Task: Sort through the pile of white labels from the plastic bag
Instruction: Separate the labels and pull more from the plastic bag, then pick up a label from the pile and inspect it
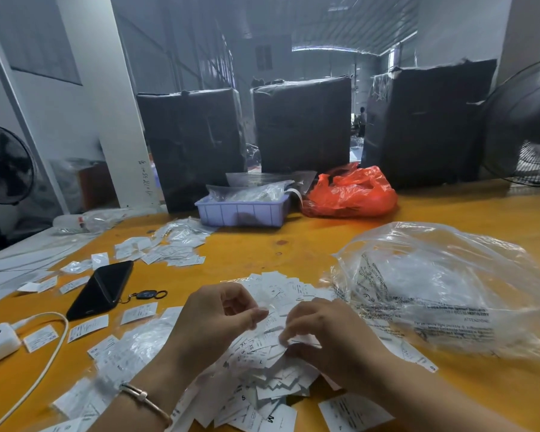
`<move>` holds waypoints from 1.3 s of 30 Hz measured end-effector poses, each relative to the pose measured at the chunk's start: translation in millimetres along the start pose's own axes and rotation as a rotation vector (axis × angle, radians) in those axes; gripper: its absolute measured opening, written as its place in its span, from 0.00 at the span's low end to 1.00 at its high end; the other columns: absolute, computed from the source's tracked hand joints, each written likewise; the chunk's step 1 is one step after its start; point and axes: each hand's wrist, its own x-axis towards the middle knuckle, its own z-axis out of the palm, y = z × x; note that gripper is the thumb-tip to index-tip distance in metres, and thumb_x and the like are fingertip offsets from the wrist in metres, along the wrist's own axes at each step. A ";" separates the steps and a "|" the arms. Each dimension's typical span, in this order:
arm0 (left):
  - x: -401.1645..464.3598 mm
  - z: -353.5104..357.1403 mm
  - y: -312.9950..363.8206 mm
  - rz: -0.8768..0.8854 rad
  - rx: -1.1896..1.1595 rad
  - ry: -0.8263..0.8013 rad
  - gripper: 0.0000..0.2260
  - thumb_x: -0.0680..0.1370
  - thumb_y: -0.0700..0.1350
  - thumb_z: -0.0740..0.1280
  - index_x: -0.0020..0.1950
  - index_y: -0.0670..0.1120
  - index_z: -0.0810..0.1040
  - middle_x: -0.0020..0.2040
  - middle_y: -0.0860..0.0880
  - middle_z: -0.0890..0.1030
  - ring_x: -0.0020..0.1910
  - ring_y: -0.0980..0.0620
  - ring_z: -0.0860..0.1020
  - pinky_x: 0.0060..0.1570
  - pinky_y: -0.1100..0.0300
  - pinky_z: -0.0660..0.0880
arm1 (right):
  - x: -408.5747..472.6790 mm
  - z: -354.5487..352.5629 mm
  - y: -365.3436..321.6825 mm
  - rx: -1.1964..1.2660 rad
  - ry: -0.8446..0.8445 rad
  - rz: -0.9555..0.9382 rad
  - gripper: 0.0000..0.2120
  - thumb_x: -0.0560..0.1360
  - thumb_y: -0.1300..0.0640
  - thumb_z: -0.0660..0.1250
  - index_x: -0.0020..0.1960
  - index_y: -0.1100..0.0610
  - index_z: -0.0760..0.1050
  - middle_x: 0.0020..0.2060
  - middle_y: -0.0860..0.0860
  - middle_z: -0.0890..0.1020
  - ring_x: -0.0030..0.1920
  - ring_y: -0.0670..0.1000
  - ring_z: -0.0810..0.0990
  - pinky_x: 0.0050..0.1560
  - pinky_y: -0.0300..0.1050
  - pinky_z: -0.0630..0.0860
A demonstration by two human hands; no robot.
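A heap of small white size labels [272, 369] lies on the orange table in front of me, some printed S, XS, XL, M. My left hand [212, 319] hovers over the heap's left side, fingers curled, thumb and fingers pinching a small label. My right hand [318, 335] rests on the heap's right side, its fingertips pinching labels on the pile. A large crumpled clear plastic bag [443, 291] with printed warning text lies just right of the heap.
A black phone [102, 288] with a key fob lies to the left, a white charger and cable [0, 341] at the left edge. Loose labels [169, 249] spread far left. A lilac tray [242, 210] and a red bag [353, 191] sit behind.
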 end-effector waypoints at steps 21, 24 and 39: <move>-1.1 -1.2 -7.2 -0.041 -0.034 -0.005 0.07 0.74 0.43 0.75 0.37 0.47 0.82 0.34 0.49 0.84 0.36 0.54 0.83 0.39 0.65 0.78 | -1.1 -9.7 -5.6 0.849 0.198 0.183 0.02 0.69 0.65 0.75 0.40 0.59 0.85 0.41 0.52 0.85 0.45 0.52 0.82 0.46 0.49 0.78; 0.1 -1.0 -6.8 -0.046 -0.042 0.009 0.07 0.75 0.42 0.73 0.37 0.47 0.82 0.35 0.50 0.85 0.36 0.57 0.83 0.38 0.69 0.75 | -2.2 -15.7 -4.3 1.017 0.193 0.259 0.03 0.68 0.65 0.75 0.39 0.58 0.84 0.39 0.54 0.85 0.43 0.53 0.82 0.45 0.42 0.79; 0.9 1.8 -8.5 -0.029 -0.081 -0.048 0.05 0.74 0.40 0.74 0.39 0.48 0.85 0.37 0.49 0.85 0.39 0.53 0.83 0.43 0.61 0.80 | -0.5 -16.5 -4.6 0.772 0.271 0.426 0.06 0.73 0.62 0.70 0.38 0.55 0.78 0.51 0.45 0.81 0.53 0.47 0.79 0.53 0.48 0.77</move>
